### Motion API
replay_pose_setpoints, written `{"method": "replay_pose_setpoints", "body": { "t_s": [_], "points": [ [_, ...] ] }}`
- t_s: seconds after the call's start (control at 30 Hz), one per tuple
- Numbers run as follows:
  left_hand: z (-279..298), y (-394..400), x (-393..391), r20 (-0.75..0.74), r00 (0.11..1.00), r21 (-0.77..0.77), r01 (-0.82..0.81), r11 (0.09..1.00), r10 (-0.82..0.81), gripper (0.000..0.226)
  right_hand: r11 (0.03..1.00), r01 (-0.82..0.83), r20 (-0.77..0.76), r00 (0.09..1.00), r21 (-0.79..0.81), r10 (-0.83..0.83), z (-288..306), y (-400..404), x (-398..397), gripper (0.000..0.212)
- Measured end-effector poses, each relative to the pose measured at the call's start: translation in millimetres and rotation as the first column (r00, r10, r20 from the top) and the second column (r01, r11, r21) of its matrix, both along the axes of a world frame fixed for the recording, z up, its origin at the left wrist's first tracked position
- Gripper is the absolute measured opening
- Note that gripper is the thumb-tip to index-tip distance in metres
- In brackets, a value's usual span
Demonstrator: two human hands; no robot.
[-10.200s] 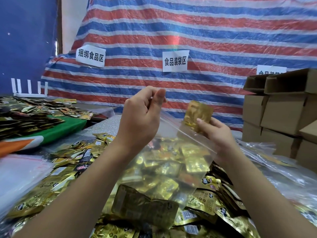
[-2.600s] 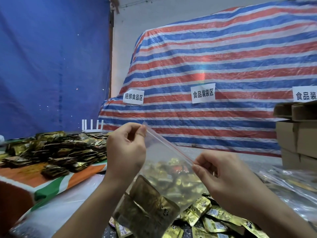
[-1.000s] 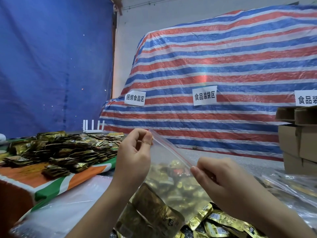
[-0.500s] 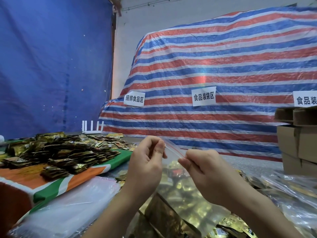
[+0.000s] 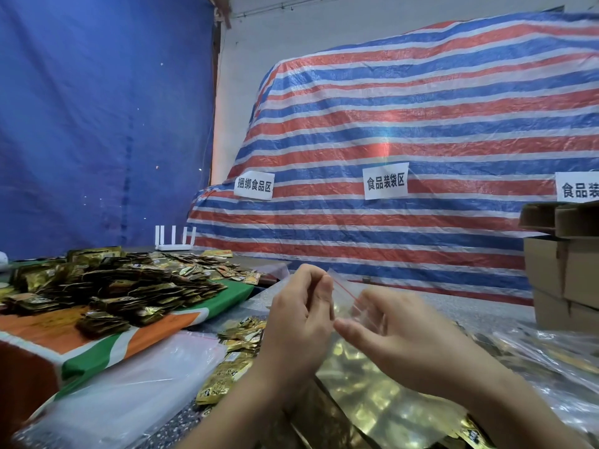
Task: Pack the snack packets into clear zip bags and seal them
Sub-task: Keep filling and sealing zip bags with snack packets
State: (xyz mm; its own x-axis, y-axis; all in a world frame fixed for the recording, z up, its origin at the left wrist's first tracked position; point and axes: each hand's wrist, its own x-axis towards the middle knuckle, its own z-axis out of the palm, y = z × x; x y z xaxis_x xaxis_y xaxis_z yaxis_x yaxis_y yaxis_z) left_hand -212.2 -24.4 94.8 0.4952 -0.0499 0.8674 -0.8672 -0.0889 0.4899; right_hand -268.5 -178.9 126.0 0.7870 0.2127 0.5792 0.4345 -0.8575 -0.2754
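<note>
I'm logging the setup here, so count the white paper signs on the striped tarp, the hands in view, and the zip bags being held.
White paper signs: 3, the rightmost cut off by the frame edge
Hands: 2, left hand, right hand
Zip bags being held: 1
Total: 6

Right hand (image 5: 402,335) nearer left hand (image 5: 299,322) (seemingly touching).
</note>
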Motion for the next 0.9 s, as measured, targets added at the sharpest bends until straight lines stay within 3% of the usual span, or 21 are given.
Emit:
{"method": "replay_pose_setpoints", "body": {
  "t_s": [0.13,0.3,0.4,0.5,0.6,0.67,0.73,0.83,0.9],
  "points": [
    [-3.4,-1.4,3.8,-0.019,0.999,0.033,0.051,0.998,-0.050,0.021,0.998,0.038,-0.198,0.979,-0.040,-0.045,-1.5,-0.4,2.9,0.041],
    [-5.0,-5.6,9.8,0.005,0.996,0.124,0.086,0.989,-0.087,0.018,0.992,-0.127,-0.449,0.885,0.017,0.121,-8.0,6.5,9.7,0.044],
    [-6.9,-11.2,12.6,0.052,0.996,0.198,0.056,0.979,-0.067,0.015,0.987,-0.153,-0.524,0.837,0.049,0.156,-16.1,8.3,16.4,0.043],
    [-9.7,-14.3,15.6,0.044,0.997,0.216,0.060,0.975,-0.071,0.014,0.978,-0.181,-0.468,0.859,0.103,0.208,-26.6,8.5,25.5,0.032],
    [-10.5,-13.1,18.5,0.008,0.999,0.207,0.048,0.977,-0.051,0.033,0.962,-0.146,-0.469,0.850,0.231,0.241,-36.4,4.6,34.7,0.026],
    [-13.9,-8.9,21.5,-0.040,0.999,0.222,-0.018,0.975,0.028,0.049,0.933,-0.116,-0.450,0.851,0.340,0.270,-39.2,0.0,39.4,0.023],
    [-21.0,-4.1,26.6,-0.100,0.984,0.233,-0.123,0.965,0.149,0.049,0.855,-0.071,-0.369,0.881,0.514,0.295,-38.7,-6.0,43.7,0.022],
    [-32.2,1.5,32.2,-0.302,0.910,0.277,-0.201,0.939,0.284,0.064,0.740,0.045,-0.293,0.933,0.671,0.209,-33.5,-9.4,45.0,0.031],
    [-38.8,0.1,34.0,-0.474,0.834,0.302,-0.145,0.942,0.281,0.086,0.670,0.079,-0.250,0.955,0.738,0.162,-32.8,-9.2,48.7,0.031]
  ]
}}
